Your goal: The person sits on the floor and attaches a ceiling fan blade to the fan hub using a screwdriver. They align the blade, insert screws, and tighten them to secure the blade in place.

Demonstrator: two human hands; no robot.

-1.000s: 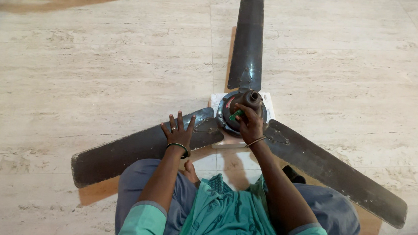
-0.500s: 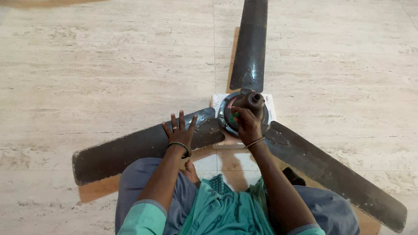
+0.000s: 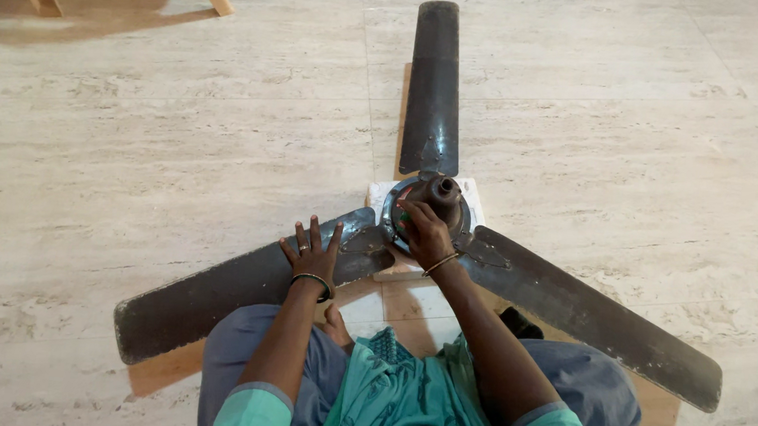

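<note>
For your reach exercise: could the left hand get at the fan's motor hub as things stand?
Probably yes: the left hand lies flat on the near-left blade, close beside the hub, though the right hand already covers its near side.

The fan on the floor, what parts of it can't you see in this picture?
- Head view: the front of the fan hub is covered by the right hand; whether its fingers grip anything cannot be told.
- Head view: part of the near-left blade lies under the left hand, pressed flat.
- Head view: the white cloth is mostly hidden under the hub.
</note>
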